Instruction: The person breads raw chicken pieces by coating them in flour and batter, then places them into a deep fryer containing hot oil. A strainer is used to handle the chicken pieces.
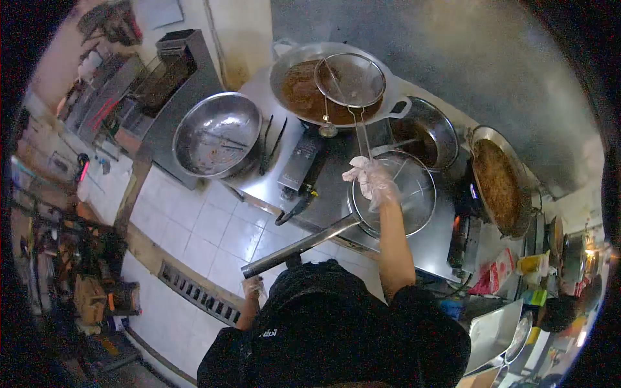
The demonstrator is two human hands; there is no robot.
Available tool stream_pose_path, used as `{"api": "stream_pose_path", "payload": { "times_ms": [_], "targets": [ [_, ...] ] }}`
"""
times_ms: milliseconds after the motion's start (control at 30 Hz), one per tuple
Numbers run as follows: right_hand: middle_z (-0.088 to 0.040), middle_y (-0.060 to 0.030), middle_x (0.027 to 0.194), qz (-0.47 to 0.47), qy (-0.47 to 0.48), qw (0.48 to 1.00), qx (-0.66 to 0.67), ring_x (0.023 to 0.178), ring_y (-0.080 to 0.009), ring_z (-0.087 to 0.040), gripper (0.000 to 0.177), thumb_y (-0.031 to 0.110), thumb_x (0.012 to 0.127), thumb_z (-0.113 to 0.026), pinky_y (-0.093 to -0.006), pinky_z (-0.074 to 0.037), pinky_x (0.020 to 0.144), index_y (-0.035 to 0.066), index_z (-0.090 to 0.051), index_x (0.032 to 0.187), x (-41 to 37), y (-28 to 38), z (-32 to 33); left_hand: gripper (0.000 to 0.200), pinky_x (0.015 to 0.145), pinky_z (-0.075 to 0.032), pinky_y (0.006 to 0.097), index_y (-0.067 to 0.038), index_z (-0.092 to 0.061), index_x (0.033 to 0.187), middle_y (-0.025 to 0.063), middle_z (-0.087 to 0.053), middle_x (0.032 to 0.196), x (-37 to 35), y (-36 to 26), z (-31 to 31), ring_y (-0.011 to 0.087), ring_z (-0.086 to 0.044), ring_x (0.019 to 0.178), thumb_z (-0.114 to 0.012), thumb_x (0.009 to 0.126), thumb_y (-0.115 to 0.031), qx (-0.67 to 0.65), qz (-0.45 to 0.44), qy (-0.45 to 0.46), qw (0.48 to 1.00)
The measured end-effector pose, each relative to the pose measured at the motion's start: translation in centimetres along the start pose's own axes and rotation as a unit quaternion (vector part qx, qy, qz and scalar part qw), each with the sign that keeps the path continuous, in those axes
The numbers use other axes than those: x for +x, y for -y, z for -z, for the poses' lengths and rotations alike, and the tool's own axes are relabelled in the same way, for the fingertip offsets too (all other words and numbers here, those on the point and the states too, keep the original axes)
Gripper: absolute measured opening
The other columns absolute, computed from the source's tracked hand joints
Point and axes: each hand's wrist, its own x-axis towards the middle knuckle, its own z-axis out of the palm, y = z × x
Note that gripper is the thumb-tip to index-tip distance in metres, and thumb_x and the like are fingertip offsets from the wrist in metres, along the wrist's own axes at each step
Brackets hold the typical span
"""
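- Dark shirt (362, 336): small white lettering that seems to read "KEN"; any further letters are lost in the folds.
- Left hand (253, 286): in a clear glove, low at the wearer's side, just beside the end of a long tubular handle (301, 247). Finger opening and any hold cannot be told.
- Right hand (383, 189): in a clear glove, raised over the counter, fingers closed on a pale crumpled cloth (363, 173).
- Large strainer (414, 200): round wire mesh on the near part of the counter, below the right hand; the tubular handle joins its rim and overhangs the counter edge.
- Steel counter (339, 184): carries a grey control box (301, 165) with small markings, too small to read.
- Red-and-white packet (497, 270): at the right; print not legible.
- Metal bowl (220, 136): at the left, residue and a utensil inside.
- Dark pot (427, 132) and, further right, a wide pan (498, 184) filled with brown contents.
- Upper strainer (350, 79): mesh over the far wok (301, 110) of brown liquid; its handle runs down to the cloth. Whether the fingers grip it through the cloth cannot be told.
- Metal wall panel (414, 48): behind the wok.
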Motion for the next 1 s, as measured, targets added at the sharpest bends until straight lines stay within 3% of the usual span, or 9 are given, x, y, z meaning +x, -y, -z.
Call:
{"api": "stream_pose_path", "payload": {
  "times_ms": [200, 233, 267, 433, 533, 700, 800, 833, 1000],
  "targets": [
    [-0.063, -0.0182, 0.086, 0.252, -0.027, 0.924, -0.285, 0.058, -0.0130, -0.060, 0.032, 0.021, 0.081, -0.054, -0.0184, -0.042, 0.038, 0.000, -0.052, 0.105, -3.8, 4.3, 5.6, 0.027, 0.051, -0.043, 0.0288, 0.002, -0.049, 0.097, 0.0104, -0.054, 0.075, 0.8, -1.1, 0.9, 0.0184, -0.053, 0.060, -0.057, 0.074, -0.007, -0.073, 0.116, 0.048, 0.989],
    [-0.064, -0.0155, 0.086, 0.204, -0.072, 0.957, -0.196, 0.056, -0.0116, -0.059, 0.031, 0.022, 0.081, -0.054, -0.0194, -0.042, 0.038, 0.001, -0.053, 0.104, -4.9, 5.5, 6.8, 0.044, 0.058, -0.046, 0.0282, 0.004, -0.045, 0.108, 0.0130, -0.056, 0.080, 1.3, 0.3, 1.5, 0.0205, -0.055, 0.068, -0.060, 0.070, -0.009, 0.112, 0.013, 0.068, 0.991],
    [-0.065, -0.0098, 0.080, 0.114, -0.146, 0.949, -0.255, 0.048, -0.0085, -0.051, 0.032, 0.027, 0.080, -0.055, -0.0184, -0.036, 0.035, 0.004, -0.055, 0.102, -6.4, 7.7, 8.2, 0.058, 0.064, -0.048, 0.0281, 0.005, -0.040, 0.116, 0.0160, -0.056, 0.086, -0.2, -1.9, 0.1, 0.0242, -0.056, 0.076, -0.064, 0.065, -0.011, -0.094, 0.040, 0.135, 0.986],
    [-0.059, -0.0068, 0.083, 0.063, -0.167, 0.601, -0.779, 0.072, -0.0181, -0.054, 0.018, 0.017, 0.075, -0.055, -0.0305, -0.045, 0.062, 0.008, -0.060, 0.090, -9.5, 13.1, 18.4, 0.044, 0.064, -0.050, 0.0308, 0.006, -0.050, 0.103, 0.0177, -0.058, 0.095, 3.7, 4.8, 5.8, 0.0241, -0.059, 0.075, -0.066, 0.063, -0.007, 0.096, 0.001, 0.078, 0.992],
    [-0.058, -0.0111, 0.089, 0.117, -0.299, 0.439, -0.839, 0.085, -0.0254, -0.055, 0.017, 0.014, 0.075, -0.052, -0.0346, -0.043, 0.075, 0.006, -0.060, 0.088, -11.7, 12.3, 18.7, 0.027, 0.074, -0.047, 0.0355, 0.005, -0.055, 0.097, 0.0155, -0.058, 0.098, 3.0, 5.0, 4.0, 0.0215, -0.057, 0.086, -0.058, 0.075, -0.010, 0.057, -0.042, 0.111, 0.991],
    [-0.058, -0.0120, 0.096, -0.021, -0.152, 0.268, -0.951, 0.095, -0.0263, -0.053, 0.021, 0.012, 0.075, -0.051, -0.0360, -0.041, 0.083, 0.003, -0.059, 0.092, -13.1, 12.0, 16.6, 0.030, 0.073, -0.046, 0.0372, 0.005, -0.059, 0.089, 0.0143, -0.061, 0.095, 3.7, 5.5, 2.7, 0.0219, -0.059, 0.083, -0.054, 0.084, -0.024, -0.078, 0.009, 0.045, 0.996],
    [-0.058, -0.0109, 0.093, 0.006, -0.163, 0.308, -0.937, 0.090, -0.0242, -0.053, 0.021, 0.015, 0.075, -0.054, -0.0345, -0.042, 0.078, 0.003, -0.058, 0.092, -14.3, 13.8, 19.3, 0.040, 0.062, -0.045, 0.0374, 0.003, -0.063, 0.080, 0.0131, -0.064, 0.086, 4.6, 3.4, 2.5, 0.0206, -0.061, 0.072, -0.051, 0.085, -0.035, 0.127, 0.081, 0.074, 0.986],
    [-0.058, -0.0106, 0.092, 0.021, -0.193, 0.378, -0.905, 0.088, -0.0236, -0.052, 0.021, 0.016, 0.076, -0.054, -0.0340, -0.042, 0.076, 0.003, -0.057, 0.091, -14.6, 15.0, 20.8, 0.045, 0.050, -0.041, 0.0356, -0.001, -0.065, 0.070, 0.0105, -0.064, 0.067, 1.1, -6.9, -7.2, 0.0151, -0.058, 0.056, -0.051, 0.084, -0.042, 0.418, 0.149, -0.080, 0.893],
    [-0.058, -0.0089, 0.088, 0.047, -0.203, 0.781, -0.589, 0.079, -0.0202, -0.052, 0.023, 0.021, 0.076, -0.059, -0.0315, -0.042, 0.067, 0.004, -0.056, 0.090, -14.3, 22.7, 22.7, 0.053, 0.046, -0.040, 0.0337, -0.002, -0.063, 0.061, 0.0104, -0.058, 0.056, 4.7, 1.1, 0.1, 0.0129, -0.054, 0.050, -0.053, 0.080, -0.050, 0.549, 0.076, -0.053, 0.831]
  ]
}}
